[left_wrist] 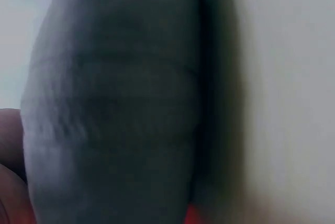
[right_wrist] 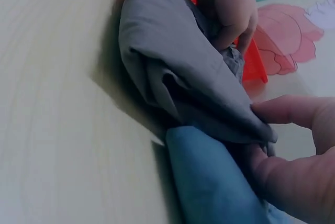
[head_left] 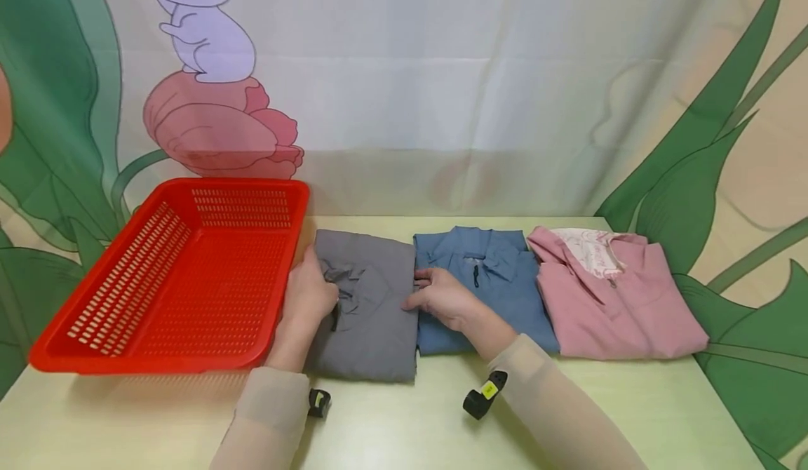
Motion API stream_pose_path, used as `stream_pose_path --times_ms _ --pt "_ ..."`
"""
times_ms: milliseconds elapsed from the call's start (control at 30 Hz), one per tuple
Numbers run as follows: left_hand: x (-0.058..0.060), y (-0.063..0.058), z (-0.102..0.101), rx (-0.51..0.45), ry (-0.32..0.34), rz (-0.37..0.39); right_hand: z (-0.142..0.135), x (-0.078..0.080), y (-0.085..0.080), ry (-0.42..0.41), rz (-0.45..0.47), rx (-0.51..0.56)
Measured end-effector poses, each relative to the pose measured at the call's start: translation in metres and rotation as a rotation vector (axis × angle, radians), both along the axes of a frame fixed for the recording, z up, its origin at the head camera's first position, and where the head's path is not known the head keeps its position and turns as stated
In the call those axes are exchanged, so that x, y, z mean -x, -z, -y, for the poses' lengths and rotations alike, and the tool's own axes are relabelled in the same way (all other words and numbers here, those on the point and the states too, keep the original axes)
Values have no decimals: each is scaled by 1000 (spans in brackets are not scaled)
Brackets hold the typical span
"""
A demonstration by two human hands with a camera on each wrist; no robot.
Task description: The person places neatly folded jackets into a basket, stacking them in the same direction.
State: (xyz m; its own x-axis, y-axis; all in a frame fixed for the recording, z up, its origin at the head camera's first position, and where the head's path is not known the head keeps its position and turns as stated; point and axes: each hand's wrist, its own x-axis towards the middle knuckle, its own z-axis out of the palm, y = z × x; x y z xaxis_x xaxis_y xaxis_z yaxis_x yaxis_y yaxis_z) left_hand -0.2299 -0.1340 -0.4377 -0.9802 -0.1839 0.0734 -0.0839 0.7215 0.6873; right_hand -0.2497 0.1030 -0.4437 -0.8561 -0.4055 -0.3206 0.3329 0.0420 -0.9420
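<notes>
A folded grey jacket [head_left: 379, 316] with a dark zipper pull lies between my hands. My left hand [head_left: 309, 291] grips its left side near the collar, thumb on top; the fingers underneath are hidden. At the opposite edge, my right hand [head_left: 442, 298] pinches the cloth, which the right wrist view shows between thumb and fingers [right_wrist: 290, 110]. Grey cloth [left_wrist: 115, 98] fills much of the left wrist view. Beside the grey jacket, partly under my right hand, lies a folded blue jacket [head_left: 499, 309]. A folded pink jacket [head_left: 631, 316] with a patterned lining is at the far right.
A red plastic basket [head_left: 170, 365] with slotted walls stands left of the grey jacket, close to my left forearm. All of these are on a pale table [head_left: 391, 428]. Behind it hangs a printed curtain [head_left: 404, 105].
</notes>
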Motion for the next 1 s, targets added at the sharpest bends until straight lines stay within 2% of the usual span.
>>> stream_pose_path --times_ms 100,200,333,400,533,733,900,1000 --pt "-2 0 2 16 -8 7 -2 -1 2 1 38 37" --pt "-4 -1 4 32 -21 68 -3 -1 3 -8 54 31" --pt "-5 -2 3 63 13 166 -5 0 4 -17 75 28" --pt "-7 -3 4 74 35 190 -7 1 6 -26 80 35" --pt "-11 -6 6 77 55 190 -9 2 6 -42 80 45" --pt "-19 -11 7 41 72 170 -9 0 -2 -34 56 38" --pt "-26 -16 6 11 89 124 -15 -1 -11 -40 15 -5" --pt "-28 -20 3 -44 102 82 -22 -1 -18 -44 -6 -26"
